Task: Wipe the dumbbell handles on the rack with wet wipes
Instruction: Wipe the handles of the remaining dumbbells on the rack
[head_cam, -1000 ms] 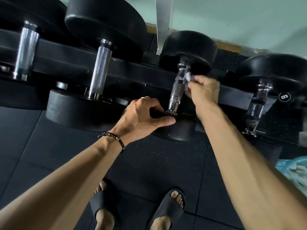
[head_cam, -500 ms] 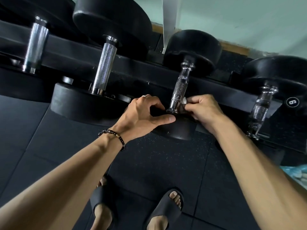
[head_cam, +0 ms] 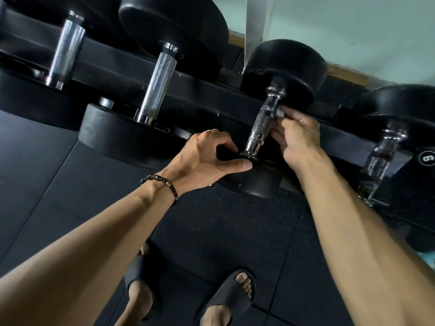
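1. Black dumbbell rack [head_cam: 211,90] running across the frame from 9 o'clock down toward 3 o'clock, above a dark speckled rubber floor [head_cam: 235,231].
2. Four dumbbells seated on it, heavy black heads at each end, chrome handles between.
3. Third dumbbell [head_cam: 284,64] from the left, just right of centre at about 1 o'clock: the one being cleaned.
4. Left hand [head_cam: 207,156] at centre, thumb and curled fingers gripping the rim of that dumbbell's near head, apparently steadying it.
5. Right hand [head_cam: 294,135] just at 3 o'clock of the knurled handle [head_cam: 261,123], fingers closed round a wet wipe and pressing it against the handle's upper right side.
6. Wet wipe [head_cam: 280,112]: only a small white scrap visible at the fingertips, touching the chrome near the far collar.
7. Step in hand, judged from this: wiping along this handle, with the wipe at the far end.
8. Next move likely calling for a stroke down toward the near collar, wrapping the wipe round to reach the hidden left side, then shifting to the fourth handle [head_cam: 379,158] at 3 o'clock.
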Demonstrator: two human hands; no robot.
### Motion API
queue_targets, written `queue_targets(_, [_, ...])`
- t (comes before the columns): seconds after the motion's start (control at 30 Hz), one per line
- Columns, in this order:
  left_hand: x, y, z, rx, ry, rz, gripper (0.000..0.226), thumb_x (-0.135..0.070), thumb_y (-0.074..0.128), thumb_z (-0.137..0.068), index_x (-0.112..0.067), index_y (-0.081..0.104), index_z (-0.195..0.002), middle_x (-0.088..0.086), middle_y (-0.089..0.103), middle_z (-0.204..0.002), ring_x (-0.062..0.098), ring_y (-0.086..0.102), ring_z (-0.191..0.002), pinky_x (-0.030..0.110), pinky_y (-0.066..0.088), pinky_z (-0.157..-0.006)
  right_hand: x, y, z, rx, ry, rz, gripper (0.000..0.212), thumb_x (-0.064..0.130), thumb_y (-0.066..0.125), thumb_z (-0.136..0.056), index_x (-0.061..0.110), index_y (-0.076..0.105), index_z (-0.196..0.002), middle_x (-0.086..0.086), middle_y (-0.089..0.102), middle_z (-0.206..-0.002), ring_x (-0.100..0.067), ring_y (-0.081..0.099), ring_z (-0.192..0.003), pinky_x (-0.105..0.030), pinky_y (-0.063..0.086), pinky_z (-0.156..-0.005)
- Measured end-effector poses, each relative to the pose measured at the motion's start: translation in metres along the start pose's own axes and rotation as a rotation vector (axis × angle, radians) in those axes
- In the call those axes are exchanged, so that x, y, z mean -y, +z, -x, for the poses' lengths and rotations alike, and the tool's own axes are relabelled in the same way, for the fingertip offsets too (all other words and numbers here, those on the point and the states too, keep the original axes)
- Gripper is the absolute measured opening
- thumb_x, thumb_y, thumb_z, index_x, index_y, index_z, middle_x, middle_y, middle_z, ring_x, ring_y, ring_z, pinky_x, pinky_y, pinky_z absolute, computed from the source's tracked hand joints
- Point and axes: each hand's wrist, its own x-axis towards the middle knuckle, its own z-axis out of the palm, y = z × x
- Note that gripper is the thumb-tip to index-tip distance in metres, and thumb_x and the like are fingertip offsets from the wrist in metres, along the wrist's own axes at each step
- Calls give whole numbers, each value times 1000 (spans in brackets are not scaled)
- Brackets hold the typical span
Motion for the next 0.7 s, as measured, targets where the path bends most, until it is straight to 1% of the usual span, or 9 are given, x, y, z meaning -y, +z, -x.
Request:
queue_targets(0.07, [-1, 0, 1, -1, -7, 12, 40, -61, 73, -72, -27, 68, -93, -11, 62, -97, 3, 57, -88, 22, 47, -72, -5, 2, -2, 13, 11, -81, 34, -11, 54, -90, 17, 72, -87, -4, 75, -85, -16, 73, -78, -27, 58, -67])
queue_targets(0.17, [-2, 0, 1, -5, -13, 11, 39, -62, 72, -72, -29, 67, -92, -12, 61, -98, 3, 57, -91, 23, 47, -75, -19, -22, 23, 219, 37, 301, 25, -10, 62, -84, 9, 74, -94, -3, 75, -81, -15, 71, -71, -27, 57, -65])
queue_targets(0.23, [-2, -1, 2, 5, -19, 9, 40, -64, 70, -70, -31, 66, -93, -13, 61, -100, 2, 56, -93, 22, 46, -75, -18, -29, 25, 312, 55, 374, 22, -10, 64, -82, 4, 73, -96, -5, 74, -80, -13, 69, -65, -27, 56, -61])
queue_targets(0.33, [-2, 0, 1, 16, -23, 1, 44, -66, 69, -70, -30, 67, -95, -13, 61, -102, 3, 57, -96, 23, 48, -79, 0, -12, 0, 122, 29, -1, 34, -17, 51, -88, 12, 70, -86, -2, 74, -72, -13, 70, -66, -28, 59, -63])
queue_targets(0.4, [-2, 0, 1, 13, -25, -4, 44, -65, 69, -70, -30, 67, -96, -13, 61, -103, 3, 57, -96, 23, 49, -80, 1, -2, -12, 93, 30, -186, 37, -14, 51, -91, 15, 72, -81, -4, 74, -75, -16, 72, -72, -29, 59, -67])
queue_targets(0.43, [-2, 0, 1, 10, -24, -2, 43, -65, 69, -71, -30, 67, -96, -13, 61, -102, 3, 57, -96, 24, 49, -81, -4, -4, -10, 131, 31, -120, 35, -10, 53, -92, 16, 72, -80, -3, 74, -77, -16, 71, -73, -29, 59, -67])
queue_targets(0.53, [-3, 0, 3, 2, -20, 2, 42, -65, 70, -71, -31, 66, -96, -13, 62, -102, 3, 57, -96, 27, 51, -83, -26, -30, 7, 360, 55, 397, 24, -6, 64, -84, 15, 73, -78, -3, 71, -76, -20, 64, -71, -29, 49, -63])
queue_targets(0.6, [-3, 0, 3, 6, -25, -4, 40, -65, 70, -72, -32, 66, -95, -14, 61, -102, 2, 57, -95, 26, 50, -82, -22, -34, 7, 408, 40, 521, 19, -4, 68, -78, 14, 73, -79, -2, 73, -74, -23, 64, -71, -31, 44, -69])
queue_targets(0.7, [-5, 0, 3, 11, -25, -17, 40, -63, 69, -73, -31, 66, -96, -16, 59, -97, 0, 56, -90, 20, 45, -73, -1, -16, -16, 200, 14, 141, 36, -16, 49, -88, 15, 66, -81, 3, 72, -68, -13, 68, -65, -31, 57, -66])
